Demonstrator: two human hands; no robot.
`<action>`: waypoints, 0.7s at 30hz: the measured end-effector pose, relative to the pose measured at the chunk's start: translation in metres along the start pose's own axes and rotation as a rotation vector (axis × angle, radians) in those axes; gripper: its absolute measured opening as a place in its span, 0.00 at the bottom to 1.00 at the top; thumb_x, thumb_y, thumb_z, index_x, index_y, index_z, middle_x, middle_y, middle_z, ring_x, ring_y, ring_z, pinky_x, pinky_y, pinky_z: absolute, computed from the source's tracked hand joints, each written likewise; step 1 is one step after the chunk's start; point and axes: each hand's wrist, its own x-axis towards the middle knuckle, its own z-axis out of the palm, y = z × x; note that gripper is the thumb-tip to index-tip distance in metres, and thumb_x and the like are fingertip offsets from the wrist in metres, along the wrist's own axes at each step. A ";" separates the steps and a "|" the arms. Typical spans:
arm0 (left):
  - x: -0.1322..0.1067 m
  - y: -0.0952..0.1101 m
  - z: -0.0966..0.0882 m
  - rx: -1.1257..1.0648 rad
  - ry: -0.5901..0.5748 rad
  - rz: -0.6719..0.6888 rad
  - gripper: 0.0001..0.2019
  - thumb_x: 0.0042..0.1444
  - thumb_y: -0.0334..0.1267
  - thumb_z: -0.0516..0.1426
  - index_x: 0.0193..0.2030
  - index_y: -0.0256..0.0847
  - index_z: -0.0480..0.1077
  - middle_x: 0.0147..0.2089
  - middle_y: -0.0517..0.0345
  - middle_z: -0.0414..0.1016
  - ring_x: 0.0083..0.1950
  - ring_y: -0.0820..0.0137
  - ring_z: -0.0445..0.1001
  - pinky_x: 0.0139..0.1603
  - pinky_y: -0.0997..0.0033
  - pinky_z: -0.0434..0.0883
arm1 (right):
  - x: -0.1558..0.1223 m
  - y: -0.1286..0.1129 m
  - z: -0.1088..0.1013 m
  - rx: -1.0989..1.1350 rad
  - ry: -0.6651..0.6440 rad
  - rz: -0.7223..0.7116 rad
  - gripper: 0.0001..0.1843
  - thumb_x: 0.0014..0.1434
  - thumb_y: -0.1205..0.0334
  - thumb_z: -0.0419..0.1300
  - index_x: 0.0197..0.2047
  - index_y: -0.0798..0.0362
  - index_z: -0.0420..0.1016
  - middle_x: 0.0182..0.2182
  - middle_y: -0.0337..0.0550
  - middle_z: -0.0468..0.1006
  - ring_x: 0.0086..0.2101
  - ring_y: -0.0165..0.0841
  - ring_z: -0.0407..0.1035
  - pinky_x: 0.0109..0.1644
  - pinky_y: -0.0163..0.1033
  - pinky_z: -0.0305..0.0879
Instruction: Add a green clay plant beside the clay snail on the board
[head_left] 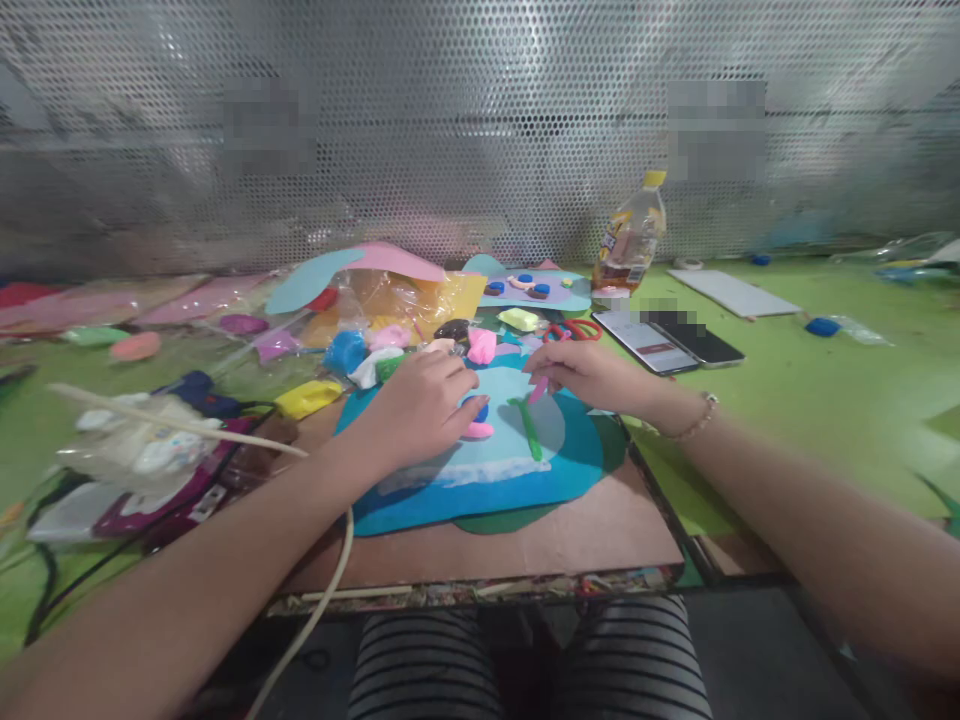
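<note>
A blue paper cutout (420,505) with a lighter blue shape (491,388) on it lies on a brown board. On the light shape sits a green strip of modelling clay (532,435), like a stem. My right hand (574,372) is closed, its fingertips pinching a piece of pink-purple clay (538,390) just by the stem's top. My left hand (431,400) lies on the left of the cutout, fingers stretched out and slightly bent. Its fingertips are beside a blue clay lump (480,410) and a pink clay strip (478,431), partly hidden by them.
Behind the cutout are several bagged clay lumps, red-handled scissors (574,330) and a decorated paper piece (559,292). A drink bottle (632,235) and two phones (645,340) stand or lie to the right. A pale cable (341,560) crosses my left arm. Perforated metal (480,130) backs the table.
</note>
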 end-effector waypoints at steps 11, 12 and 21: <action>-0.001 0.000 0.000 0.007 -0.007 -0.005 0.15 0.63 0.41 0.46 0.34 0.36 0.70 0.35 0.52 0.72 0.42 0.63 0.69 0.47 0.60 0.64 | 0.001 0.004 0.002 -0.020 0.001 -0.009 0.13 0.61 0.67 0.45 0.40 0.55 0.71 0.35 0.44 0.77 0.31 0.28 0.70 0.36 0.35 0.67; -0.001 0.000 0.000 0.007 -0.009 -0.006 0.15 0.63 0.41 0.46 0.34 0.36 0.70 0.35 0.52 0.72 0.42 0.63 0.69 0.47 0.60 0.64 | 0.001 0.003 0.002 -0.031 0.002 -0.006 0.13 0.61 0.67 0.45 0.40 0.55 0.71 0.35 0.44 0.77 0.31 0.28 0.70 0.36 0.35 0.67; 0.000 0.000 -0.001 0.006 -0.015 -0.005 0.15 0.62 0.41 0.47 0.33 0.36 0.69 0.34 0.52 0.72 0.41 0.64 0.69 0.46 0.61 0.64 | 0.002 0.003 0.002 -0.051 0.013 0.023 0.14 0.60 0.69 0.45 0.40 0.56 0.71 0.36 0.45 0.77 0.31 0.28 0.70 0.37 0.35 0.67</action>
